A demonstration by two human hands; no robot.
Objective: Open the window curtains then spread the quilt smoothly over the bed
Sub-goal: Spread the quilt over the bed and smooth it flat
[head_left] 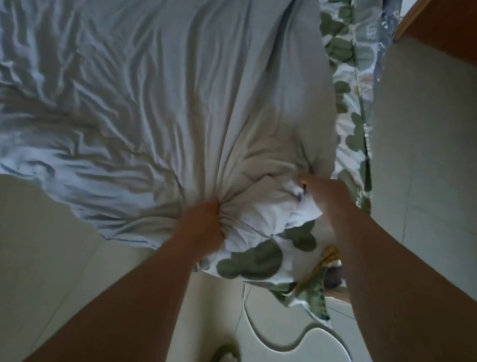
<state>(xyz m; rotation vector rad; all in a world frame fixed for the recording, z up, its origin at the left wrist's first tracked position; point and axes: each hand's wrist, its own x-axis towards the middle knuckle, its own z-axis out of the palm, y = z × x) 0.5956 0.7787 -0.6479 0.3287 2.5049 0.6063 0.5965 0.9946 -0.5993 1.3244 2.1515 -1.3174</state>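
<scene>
Gripping a bunched corner of the quilt point(152, 86) with both hands, left hand point(204, 227) and right hand point(324, 193) clamped, spreading remains incomplete: wrinkles persist, curtains unseen.

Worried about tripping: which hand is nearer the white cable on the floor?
Right. The right hand grips the quilt corner roughly above the white cable; the left hand clutches bunched quilt farther to the cable's left.

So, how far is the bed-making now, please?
Curtains: no window in view, so cannot tell. In hand: the left hand and right hand grip a bunched corner of the quilt at the bed's edge. Left: the quilt is deeply wrinkled, and its leaf-print side is folded out at the corner.
</scene>
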